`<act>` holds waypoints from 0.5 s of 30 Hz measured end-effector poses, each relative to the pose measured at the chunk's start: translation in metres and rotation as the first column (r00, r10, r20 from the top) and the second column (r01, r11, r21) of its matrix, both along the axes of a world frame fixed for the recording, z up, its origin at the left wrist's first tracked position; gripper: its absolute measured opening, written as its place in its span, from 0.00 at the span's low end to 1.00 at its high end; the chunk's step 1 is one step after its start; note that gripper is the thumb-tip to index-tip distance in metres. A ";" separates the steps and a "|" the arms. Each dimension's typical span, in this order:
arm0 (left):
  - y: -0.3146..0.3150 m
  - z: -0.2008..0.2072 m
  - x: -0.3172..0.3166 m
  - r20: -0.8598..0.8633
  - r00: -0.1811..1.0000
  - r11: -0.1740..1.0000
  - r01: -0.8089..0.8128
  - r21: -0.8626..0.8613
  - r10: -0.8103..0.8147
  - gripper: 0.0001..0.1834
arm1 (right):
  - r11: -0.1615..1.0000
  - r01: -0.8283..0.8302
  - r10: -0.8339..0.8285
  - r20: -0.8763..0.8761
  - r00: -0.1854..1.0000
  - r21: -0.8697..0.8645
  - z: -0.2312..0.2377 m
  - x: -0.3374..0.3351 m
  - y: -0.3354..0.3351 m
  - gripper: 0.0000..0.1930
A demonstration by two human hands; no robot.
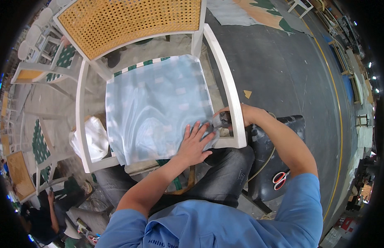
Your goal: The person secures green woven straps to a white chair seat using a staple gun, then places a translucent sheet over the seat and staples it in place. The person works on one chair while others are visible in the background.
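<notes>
Lying beneath the spread left hand (195, 146), the film-covered seat (157, 105) is adjoined by a dark tool (221, 120) gripped in the right hand (250, 115).

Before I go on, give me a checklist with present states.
1. Left hand flat on the translucent sheet: ok.
2. Right hand gripping the handheld tool: ok.
3. Left fingers well clear of the tool: not ok, fingertips close to it.
4. Sheet smooth: not ok, wavy toward the front.
5. Scissors set aside: ok, on the black padded surface.
6. Tool's tip touching the seat: cannot tell.
</notes>
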State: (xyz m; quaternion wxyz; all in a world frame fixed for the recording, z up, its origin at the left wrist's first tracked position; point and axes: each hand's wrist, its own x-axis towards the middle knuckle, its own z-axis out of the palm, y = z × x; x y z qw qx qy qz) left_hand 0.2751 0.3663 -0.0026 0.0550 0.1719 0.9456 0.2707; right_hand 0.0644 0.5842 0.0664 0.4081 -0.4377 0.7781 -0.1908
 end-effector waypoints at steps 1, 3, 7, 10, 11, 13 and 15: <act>0.002 -0.001 -0.004 -0.002 1.000 1.000 0.008 0.014 -0.008 0.41 | 1.000 -0.007 0.007 0.002 1.000 -0.005 0.000 0.001 0.003 0.44; 0.003 -0.002 -0.010 0.015 1.000 0.999 0.027 0.026 -0.027 0.39 | 1.000 -0.008 0.008 0.001 1.000 -0.010 0.000 0.001 0.009 0.44; 0.003 -0.010 -0.009 0.035 0.999 0.999 0.013 0.035 -0.014 0.36 | 0.997 -0.012 0.011 0.014 1.000 0.078 0.020 0.001 -0.001 0.42; 0.005 -0.011 -0.012 0.055 0.998 0.999 -0.002 0.053 -0.001 0.34 | 0.993 -0.028 0.026 0.016 1.000 0.118 0.024 0.001 0.000 0.40; 0.006 -0.010 -0.013 0.059 0.998 0.998 -0.003 0.061 -0.001 0.33 | 0.991 -0.033 0.030 0.026 0.999 0.132 0.024 0.000 0.002 0.40; 0.006 -0.011 -0.013 0.072 0.997 0.997 -0.013 0.074 0.008 0.31 | 0.987 -0.029 0.020 0.061 0.998 0.155 0.022 0.002 0.002 0.39; 0.004 -0.013 -0.012 0.079 0.997 0.997 -0.030 0.076 0.024 0.31 | 0.984 -0.010 -0.009 0.110 0.994 0.176 0.020 0.005 -0.002 0.38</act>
